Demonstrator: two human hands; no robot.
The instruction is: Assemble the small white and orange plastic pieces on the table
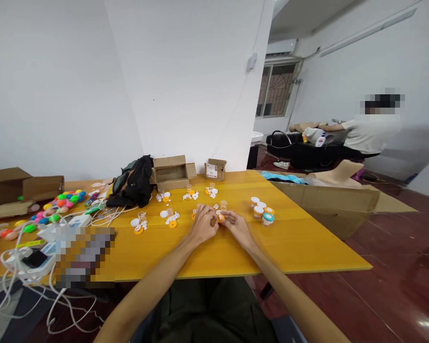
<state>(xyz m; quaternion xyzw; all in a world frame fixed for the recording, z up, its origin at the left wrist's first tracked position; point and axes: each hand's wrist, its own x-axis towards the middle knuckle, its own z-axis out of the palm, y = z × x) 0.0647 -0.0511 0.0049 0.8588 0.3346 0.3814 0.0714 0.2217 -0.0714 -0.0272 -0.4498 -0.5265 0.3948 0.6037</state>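
Note:
My left hand [203, 223] and my right hand [237, 224] meet over the yellow table [300, 243], fingers pinched together around a small orange cap [220, 218]. Which hand bears the cap I cannot tell exactly; both touch it. Just right of my hands stand small jars [262, 210] with white, orange and teal lids. Scattered in front of my hands lie several small clear cups, white lids and orange lids [172, 224].
Open cardboard boxes [169, 172] and a black bag [137, 183] sit at the table's far edge. Coloured balls [62, 202], white cables [28, 267] and more boxes crowd the left end. A large cardboard box [329, 200] stands right of the table. Another person [368, 133] is in the background.

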